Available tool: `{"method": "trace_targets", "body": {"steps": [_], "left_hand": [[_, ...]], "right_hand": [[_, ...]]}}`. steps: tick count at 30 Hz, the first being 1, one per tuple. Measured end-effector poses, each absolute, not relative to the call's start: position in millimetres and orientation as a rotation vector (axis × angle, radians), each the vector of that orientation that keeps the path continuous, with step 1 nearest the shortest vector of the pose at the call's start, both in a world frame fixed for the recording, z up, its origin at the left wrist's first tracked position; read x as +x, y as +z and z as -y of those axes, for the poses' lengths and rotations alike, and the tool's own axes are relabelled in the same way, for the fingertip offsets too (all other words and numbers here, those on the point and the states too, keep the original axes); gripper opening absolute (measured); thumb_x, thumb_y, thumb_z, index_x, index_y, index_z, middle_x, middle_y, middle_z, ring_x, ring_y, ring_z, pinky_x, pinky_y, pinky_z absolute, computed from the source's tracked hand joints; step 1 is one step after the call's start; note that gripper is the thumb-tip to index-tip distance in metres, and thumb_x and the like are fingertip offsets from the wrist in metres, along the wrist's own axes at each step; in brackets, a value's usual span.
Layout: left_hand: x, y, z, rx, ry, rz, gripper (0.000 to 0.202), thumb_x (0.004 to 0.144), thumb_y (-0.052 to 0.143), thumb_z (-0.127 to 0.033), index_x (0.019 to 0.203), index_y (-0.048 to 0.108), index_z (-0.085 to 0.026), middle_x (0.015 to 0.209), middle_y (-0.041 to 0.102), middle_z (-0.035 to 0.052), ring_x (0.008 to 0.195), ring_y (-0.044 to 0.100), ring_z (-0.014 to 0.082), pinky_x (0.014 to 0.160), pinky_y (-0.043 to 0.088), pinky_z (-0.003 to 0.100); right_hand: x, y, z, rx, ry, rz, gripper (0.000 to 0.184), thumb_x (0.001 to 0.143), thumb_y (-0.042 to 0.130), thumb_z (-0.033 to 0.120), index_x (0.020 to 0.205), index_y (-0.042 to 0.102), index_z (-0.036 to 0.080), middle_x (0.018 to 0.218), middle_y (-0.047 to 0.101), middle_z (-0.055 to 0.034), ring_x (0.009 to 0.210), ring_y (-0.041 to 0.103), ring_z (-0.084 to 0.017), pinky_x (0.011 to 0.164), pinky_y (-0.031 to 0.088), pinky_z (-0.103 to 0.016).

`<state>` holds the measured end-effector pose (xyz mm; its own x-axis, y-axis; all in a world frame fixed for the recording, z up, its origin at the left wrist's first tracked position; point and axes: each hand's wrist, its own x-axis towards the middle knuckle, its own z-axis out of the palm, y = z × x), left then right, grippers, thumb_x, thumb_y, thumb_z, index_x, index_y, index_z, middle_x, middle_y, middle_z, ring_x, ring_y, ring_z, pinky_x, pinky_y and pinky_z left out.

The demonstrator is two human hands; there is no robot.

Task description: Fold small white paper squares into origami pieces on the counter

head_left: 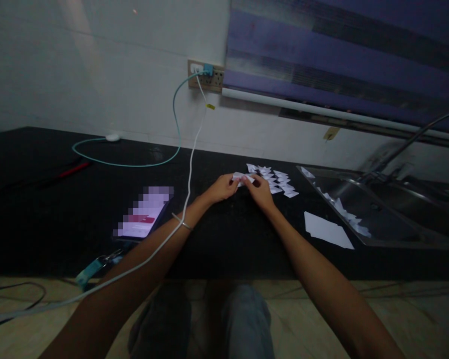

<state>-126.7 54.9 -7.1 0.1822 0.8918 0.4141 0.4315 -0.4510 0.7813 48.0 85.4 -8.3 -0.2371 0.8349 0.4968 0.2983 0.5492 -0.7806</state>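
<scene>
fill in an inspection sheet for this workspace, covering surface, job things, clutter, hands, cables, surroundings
Surface: black counter, dimly lit.
Job's things: small folded paper in both hands; rows of folded pieces beyond the right hand; flat white sheets farther right; more folded pieces along the sink's left edge.
Clutter: lit phone; teal strap at the front edge.
Hands: left hand and right hand bare, both pinching the paper.
Cables: white cable crosses the left forearm, contact unclear; teal cable loops onto the counter.
Surroundings: wall outlet, purple blind, metal sink at right.
</scene>
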Motion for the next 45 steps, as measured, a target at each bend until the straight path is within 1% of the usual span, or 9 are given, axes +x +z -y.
{"method": "trace_targets", "body": {"steps": [4, 10, 15, 23, 26, 32, 36, 38, 45], "left_hand": [[-126.9, -3.6, -50.3, 1.961, 1.202, -1.208, 0.036, 0.098, 0.049, -0.036, 0.071, 0.059, -0.015, 0.063, 0.059, 0.0015, 0.058, 0.050, 0.0109, 0.056, 0.036, 0.023], [-125.9, 0.7, -49.7, 1.779, 1.103, -1.034, 0.050, 0.104, 0.037, -0.043, 0.069, 0.056, -0.015, 0.058, 0.056, -0.0003, 0.048, 0.050, 0.0080, 0.053, 0.039, 0.022], [-124.6, 1.0, -53.0, 1.672, 1.137, -1.005, 0.056, 0.107, 0.024, -0.046, 0.073, 0.056, -0.015, 0.059, 0.058, 0.0006, 0.045, 0.051, 0.0079, 0.050, 0.039, 0.022], [-131.3, -6.3, -58.4, 1.858, 1.313, -1.130, 0.052, 0.103, 0.037, -0.050, 0.066, 0.052, -0.017, 0.057, 0.051, -0.0017, 0.049, 0.045, 0.0085, 0.052, 0.034, 0.023], [-132.2, -6.2, -60.2, 1.809, 1.383, -1.105, 0.042, 0.100, 0.048, -0.047, 0.072, 0.055, -0.016, 0.061, 0.054, -0.0016, 0.052, 0.046, 0.0085, 0.051, 0.033, 0.023], [-131.3, -5.6, -61.1, 1.606, 1.328, -1.021, 0.032, 0.098, 0.054, -0.047, 0.092, 0.058, -0.016, 0.048, 0.050, -0.0078, 0.034, 0.042, 0.0063, 0.040, 0.028, 0.020], [-128.2, -1.7, -58.4, 1.492, 1.326, -0.961, 0.028, 0.097, 0.057, -0.042, 0.095, 0.057, -0.014, 0.068, 0.069, 0.0021, 0.049, 0.064, 0.0094, 0.039, 0.032, 0.018], [-127.2, -0.1, -57.0, 1.460, 1.327, -0.961, 0.026, 0.098, 0.057, -0.040, 0.098, 0.058, -0.014, 0.076, 0.073, 0.0051, 0.056, 0.069, 0.0104, 0.038, 0.031, 0.017], [-130.4, 4.6, -52.9, 1.449, 1.275, -1.062, 0.022, 0.100, 0.054, -0.031, 0.095, 0.062, -0.011, 0.061, 0.069, 0.0014, 0.034, 0.053, 0.0055, 0.036, 0.028, 0.019]], "right_hand": [[49.4, -6.9, -84.4, -0.919, 0.674, 1.859, 0.043, 0.083, 0.066, 0.061, 0.071, 0.069, 0.020, 0.064, 0.059, -0.0009, 0.064, 0.050, -0.017, 0.059, 0.040, -0.029], [52.7, -9.4, -91.0, -0.854, 0.885, 1.750, 0.044, 0.077, 0.070, 0.063, 0.079, 0.072, 0.019, 0.069, 0.064, -0.0016, 0.065, 0.055, -0.017, 0.061, 0.043, -0.029], [54.0, -10.6, -94.7, -0.851, 0.967, 1.690, 0.049, 0.075, 0.070, 0.067, 0.076, 0.070, 0.018, 0.066, 0.063, -0.0015, 0.060, 0.053, -0.015, 0.059, 0.042, -0.028], [58.6, -4.1, -89.6, -0.857, 0.814, 1.781, 0.049, 0.083, 0.065, 0.064, 0.068, 0.072, 0.019, 0.064, 0.065, -0.0020, 0.060, 0.054, -0.015, 0.058, 0.040, -0.028], [58.4, -1.2, -84.9, -0.892, 0.822, 1.764, 0.048, 0.084, 0.066, 0.063, 0.064, 0.069, 0.019, 0.056, 0.061, -0.0008, 0.052, 0.051, -0.014, 0.052, 0.038, -0.027], [53.7, 3.0, -77.7, -0.913, 1.081, 1.656, 0.048, 0.076, 0.072, 0.064, 0.088, 0.074, 0.017, 0.047, 0.062, 0.0013, 0.037, 0.049, -0.012, 0.038, 0.032, -0.024], [50.2, 5.3, -76.5, -0.870, 1.179, 1.516, 0.046, 0.069, 0.080, 0.059, 0.083, 0.072, 0.016, 0.053, 0.068, -0.0017, 0.041, 0.058, -0.013, 0.038, 0.038, -0.021], [49.1, 5.4, -77.4, -0.849, 1.225, 1.442, 0.044, 0.067, 0.083, 0.055, 0.083, 0.071, 0.016, 0.056, 0.071, -0.0031, 0.044, 0.062, -0.013, 0.040, 0.041, -0.020], [49.0, 3.5, -79.5, -0.849, 1.335, 1.317, 0.039, 0.063, 0.089, 0.044, 0.083, 0.073, 0.015, 0.063, 0.075, -0.0054, 0.050, 0.067, -0.013, 0.044, 0.049, -0.018]]}}
